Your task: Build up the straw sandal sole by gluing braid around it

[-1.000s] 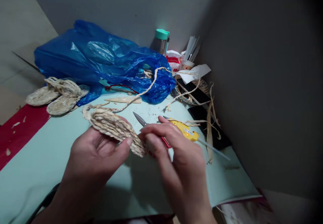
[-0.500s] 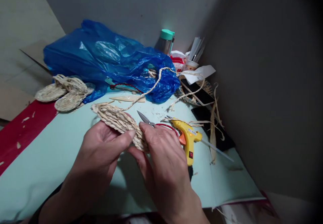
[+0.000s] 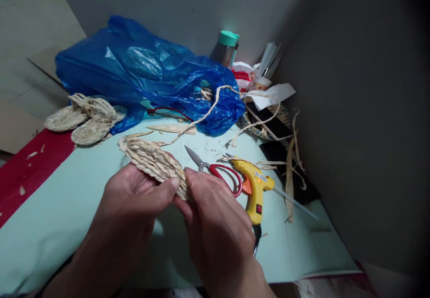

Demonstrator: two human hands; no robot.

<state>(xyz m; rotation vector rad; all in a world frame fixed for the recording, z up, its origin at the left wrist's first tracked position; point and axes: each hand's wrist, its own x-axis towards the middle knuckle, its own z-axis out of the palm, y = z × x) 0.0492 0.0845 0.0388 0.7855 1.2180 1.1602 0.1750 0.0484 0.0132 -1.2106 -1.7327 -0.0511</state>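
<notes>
Between my hands is a flat oval of coiled braided straw [image 3: 152,160], tilted above the table. My left hand [image 3: 139,195] grips its lower left side, thumb pressed on the upper face. The near right end is pinched by my right hand [image 3: 218,217]; its fingertips are partly hidden. From the oval's far edge a loose straw braid [image 3: 215,103] runs up over a blue plastic bag and curves right. Scissors with red handles [image 3: 220,168] lie just beyond my right hand, blades apart. Beside them rests a yellow glue gun [image 3: 257,188] with a clear stick in its back.
The blue plastic bag [image 3: 134,65] fills the back. Several similar straw ovals [image 3: 92,125] lie at left. At the back right stand a green-lidded bottle [image 3: 227,49], a cup of glue sticks [image 3: 262,83] and a phone [image 3: 270,121]. Dry straw strips [image 3: 289,177] lie along the right wall.
The view has shifted slightly, so the tabletop things sit a little further right. My right hand has drawn slightly away from the scissors, uncovering more of their red handles. Both hands keep hold of the oval.
</notes>
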